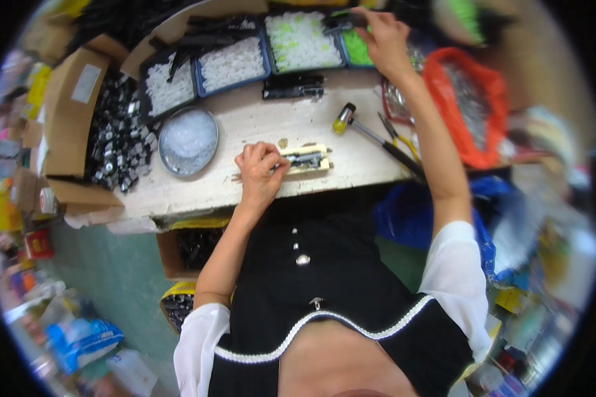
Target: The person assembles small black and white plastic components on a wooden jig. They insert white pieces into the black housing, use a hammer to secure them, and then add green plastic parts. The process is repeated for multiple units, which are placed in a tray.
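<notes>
My left hand (261,171) is closed, its fingertips pinched together at the left end of a cream-coloured holder (316,165) on the bench. What it pinches is hidden by the fingers. In the holder lies a slim dark and silver metal part (304,159). My right hand (385,43) is stretched out to the back of the bench, over a bin of bright green pieces (357,49). Its thumb and forefinger bend around a dark shape beside the bin's edge, too small and blurred to name.
A hammer (381,137) and yellow-handled pliers (401,140) lie to the right, near a red bag of metal pieces (437,73). Bins of white pieces (232,64) line the back. At left stand a round metal dish (187,171) and a cardboard box (69,119) of metal parts.
</notes>
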The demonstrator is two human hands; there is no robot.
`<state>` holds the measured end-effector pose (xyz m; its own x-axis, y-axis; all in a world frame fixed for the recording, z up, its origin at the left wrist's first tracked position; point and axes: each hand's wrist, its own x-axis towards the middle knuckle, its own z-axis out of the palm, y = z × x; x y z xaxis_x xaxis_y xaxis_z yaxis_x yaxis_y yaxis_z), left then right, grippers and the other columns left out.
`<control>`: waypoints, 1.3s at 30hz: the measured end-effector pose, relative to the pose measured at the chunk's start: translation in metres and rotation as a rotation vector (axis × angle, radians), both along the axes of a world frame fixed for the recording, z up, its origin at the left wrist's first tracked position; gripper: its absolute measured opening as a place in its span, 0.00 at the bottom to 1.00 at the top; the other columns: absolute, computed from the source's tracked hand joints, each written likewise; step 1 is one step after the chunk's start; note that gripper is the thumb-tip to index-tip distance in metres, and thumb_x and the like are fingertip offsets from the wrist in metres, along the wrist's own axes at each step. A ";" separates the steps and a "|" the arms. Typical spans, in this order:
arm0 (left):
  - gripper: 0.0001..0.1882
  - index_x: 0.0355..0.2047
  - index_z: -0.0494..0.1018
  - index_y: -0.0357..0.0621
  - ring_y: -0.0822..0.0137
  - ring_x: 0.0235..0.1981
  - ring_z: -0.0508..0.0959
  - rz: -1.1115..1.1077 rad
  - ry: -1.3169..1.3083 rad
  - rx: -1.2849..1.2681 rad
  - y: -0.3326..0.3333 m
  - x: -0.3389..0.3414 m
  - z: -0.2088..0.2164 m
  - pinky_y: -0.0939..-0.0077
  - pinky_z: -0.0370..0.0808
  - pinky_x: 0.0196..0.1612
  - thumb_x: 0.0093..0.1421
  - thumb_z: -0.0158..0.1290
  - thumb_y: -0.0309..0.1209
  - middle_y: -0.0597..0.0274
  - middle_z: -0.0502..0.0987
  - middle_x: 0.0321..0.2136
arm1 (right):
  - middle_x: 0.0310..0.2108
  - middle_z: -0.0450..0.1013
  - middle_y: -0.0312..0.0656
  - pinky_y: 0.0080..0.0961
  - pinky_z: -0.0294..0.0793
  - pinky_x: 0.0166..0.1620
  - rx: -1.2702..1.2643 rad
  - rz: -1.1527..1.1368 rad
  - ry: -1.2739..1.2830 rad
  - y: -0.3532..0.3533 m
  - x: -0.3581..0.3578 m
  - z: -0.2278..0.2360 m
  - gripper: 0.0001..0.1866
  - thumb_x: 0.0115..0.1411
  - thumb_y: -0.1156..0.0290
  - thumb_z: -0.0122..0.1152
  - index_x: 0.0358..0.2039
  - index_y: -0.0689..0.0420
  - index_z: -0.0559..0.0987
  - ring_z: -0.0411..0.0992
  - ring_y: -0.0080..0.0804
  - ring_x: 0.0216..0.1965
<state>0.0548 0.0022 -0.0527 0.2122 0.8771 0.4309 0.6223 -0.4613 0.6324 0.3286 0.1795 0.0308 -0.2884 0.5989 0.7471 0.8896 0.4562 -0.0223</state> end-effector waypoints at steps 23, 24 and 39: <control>0.18 0.39 0.74 0.43 0.62 0.38 0.69 0.145 -0.145 0.027 -0.018 -0.028 -0.003 0.73 0.64 0.41 0.45 0.59 0.26 0.60 0.72 0.37 | 0.35 0.65 0.39 0.36 0.56 0.40 -0.560 0.376 -0.012 -0.165 -0.126 -0.052 0.17 0.48 0.70 0.61 0.40 0.53 0.73 0.62 0.38 0.39; 0.18 0.40 0.74 0.43 0.62 0.38 0.69 0.144 -0.152 0.015 -0.018 -0.028 -0.003 0.73 0.64 0.42 0.45 0.59 0.26 0.60 0.72 0.37 | 0.35 0.65 0.39 0.36 0.56 0.40 -0.557 0.377 -0.016 -0.166 -0.129 -0.053 0.17 0.48 0.70 0.62 0.40 0.53 0.73 0.62 0.38 0.39; 0.21 0.41 0.75 0.50 0.64 0.40 0.66 0.030 -0.097 -0.037 -0.012 -0.041 0.001 0.68 0.57 0.44 0.43 0.59 0.28 0.70 0.75 0.35 | 0.35 0.66 0.38 0.38 0.55 0.40 -0.550 0.391 -0.037 -0.171 -0.139 -0.064 0.17 0.48 0.68 0.61 0.40 0.53 0.73 0.62 0.37 0.40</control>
<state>0.0140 -0.0103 -0.0521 0.1440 0.8983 0.4151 0.5705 -0.4182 0.7069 0.1894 0.0087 -0.0332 -0.5806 0.7355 0.3491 0.6660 0.6757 -0.3160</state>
